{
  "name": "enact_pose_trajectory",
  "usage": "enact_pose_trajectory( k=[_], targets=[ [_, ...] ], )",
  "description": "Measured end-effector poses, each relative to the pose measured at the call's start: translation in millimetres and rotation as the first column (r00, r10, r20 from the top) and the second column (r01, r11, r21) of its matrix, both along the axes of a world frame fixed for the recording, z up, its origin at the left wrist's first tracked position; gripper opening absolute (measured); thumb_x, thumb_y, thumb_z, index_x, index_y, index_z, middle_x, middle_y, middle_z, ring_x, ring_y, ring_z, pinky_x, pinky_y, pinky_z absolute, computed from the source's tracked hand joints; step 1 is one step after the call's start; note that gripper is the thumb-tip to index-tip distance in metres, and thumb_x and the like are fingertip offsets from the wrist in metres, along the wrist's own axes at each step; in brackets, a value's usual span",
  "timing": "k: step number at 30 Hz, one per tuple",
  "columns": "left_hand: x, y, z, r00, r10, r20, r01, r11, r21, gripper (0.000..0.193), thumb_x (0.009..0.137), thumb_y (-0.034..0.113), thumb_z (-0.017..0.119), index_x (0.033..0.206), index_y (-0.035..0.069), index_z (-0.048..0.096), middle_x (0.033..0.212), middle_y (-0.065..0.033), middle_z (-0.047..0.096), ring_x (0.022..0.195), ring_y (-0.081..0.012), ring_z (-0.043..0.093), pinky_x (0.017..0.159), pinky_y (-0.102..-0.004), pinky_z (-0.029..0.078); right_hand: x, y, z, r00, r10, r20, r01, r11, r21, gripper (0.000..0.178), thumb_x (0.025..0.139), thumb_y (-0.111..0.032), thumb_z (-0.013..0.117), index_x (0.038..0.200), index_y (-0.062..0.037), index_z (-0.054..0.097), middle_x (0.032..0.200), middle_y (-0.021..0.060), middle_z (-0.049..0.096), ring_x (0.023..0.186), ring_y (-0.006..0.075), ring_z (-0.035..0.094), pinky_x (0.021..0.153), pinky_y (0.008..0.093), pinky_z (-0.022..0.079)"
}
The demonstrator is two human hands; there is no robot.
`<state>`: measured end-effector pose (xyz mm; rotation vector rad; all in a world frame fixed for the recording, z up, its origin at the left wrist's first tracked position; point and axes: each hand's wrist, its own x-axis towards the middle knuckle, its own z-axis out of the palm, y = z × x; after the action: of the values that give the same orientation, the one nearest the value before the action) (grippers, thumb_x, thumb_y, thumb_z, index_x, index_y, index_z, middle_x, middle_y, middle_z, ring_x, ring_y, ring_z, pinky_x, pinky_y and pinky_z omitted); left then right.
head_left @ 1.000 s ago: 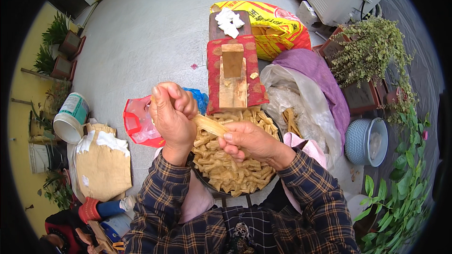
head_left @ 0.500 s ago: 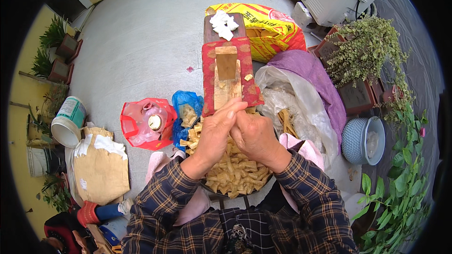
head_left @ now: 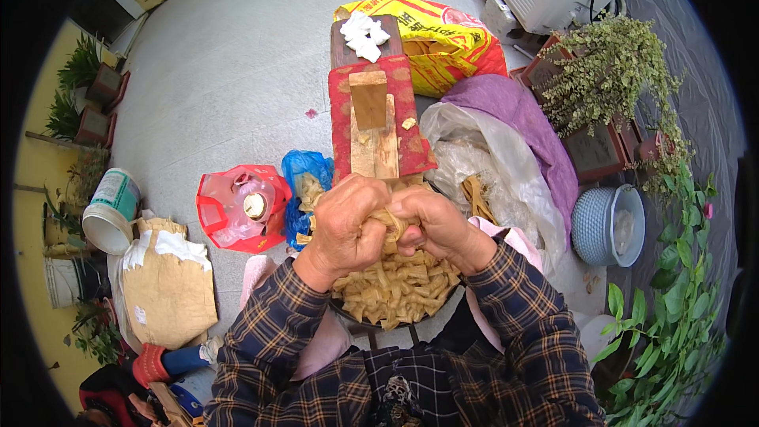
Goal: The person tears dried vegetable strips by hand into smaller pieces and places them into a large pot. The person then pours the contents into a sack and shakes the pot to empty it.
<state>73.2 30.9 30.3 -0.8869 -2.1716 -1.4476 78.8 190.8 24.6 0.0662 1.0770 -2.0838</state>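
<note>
Between my hands is a tan knotted strip [head_left: 390, 224], which looks like tofu skin. My left hand [head_left: 341, 225] is closed in a fist around one side of it. My right hand [head_left: 444, 225] pinches the other side, thumb pointing inward. Below them, a heap of similar tan knots [head_left: 395, 289] fills a dark round pan, its rim mostly hidden. Just beyond my hands lies a wooden board [head_left: 363, 160] with an upright wooden block [head_left: 369, 104] on it. Under the board, a red patterned cloth [head_left: 411, 138] covers part of a dark bench [head_left: 341, 54].
A crumpled white cloth [head_left: 364, 35] tops the bench's far end. At left sit a red bag [head_left: 212, 217] and a blue bag [head_left: 312, 164]. A yellow-red sack [head_left: 458, 43], a clear plastic bag [head_left: 447, 130] with tan strips and a blue basket [head_left: 593, 233] stand at right.
My hands have drawn back slightly toward me from the board's near end. They have turned, and the tan strip now shows between them. The whole view has shifted slightly.
</note>
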Motion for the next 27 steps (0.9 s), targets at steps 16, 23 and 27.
enact_pose_trajectory(
  k=[16,23,27],
  targets=[
    [3,-4,6,0.893,0.16,0.421,-0.194,0.98,0.04,0.01,0.068,0.0,0.062,0.066,0.003,0.052,0.054,-0.0004,0.047,0.047,-0.0061,0.041,0.045,-0.0215,0.033,-14,23,0,0.979,0.086,-0.183,-0.115,0.982,-0.153,0.018,0.081,-0.015,0.066,0.087,0.0017,0.061,0.062,-0.0005,0.049,0.051,0.0067,0.043,0.042,0.0201,0.034],
    [4,-10,9,0.935,0.201,0.292,-0.191,0.98,-0.061,0.008,0.071,-0.002,0.062,0.068,0.0,0.055,0.059,-0.0022,0.051,0.052,-0.0055,0.045,0.046,-0.0203,0.036,-8,6,-3,0.962,-0.083,-0.259,0.073,0.996,-0.048,0.023,0.091,-0.025,0.054,0.087,-0.0022,0.056,0.059,-0.0039,0.04,0.049,0.0042,0.037,0.043,0.0189,0.033],
    [10,-8,13,0.944,0.063,0.324,-0.053,0.998,-0.038,0.012,0.072,0.005,0.068,0.078,-0.001,0.059,0.057,-0.0062,0.055,0.05,-0.0098,0.055,0.045,-0.0218,0.043,-8,5,-5,0.898,-0.082,-0.432,0.141,0.984,0.106,0.028,0.095,-0.031,0.046,0.081,-0.0064,0.05,0.059,-0.005,0.039,0.049,0.0032,0.035,0.043,0.0179,0.031]
  ],
)
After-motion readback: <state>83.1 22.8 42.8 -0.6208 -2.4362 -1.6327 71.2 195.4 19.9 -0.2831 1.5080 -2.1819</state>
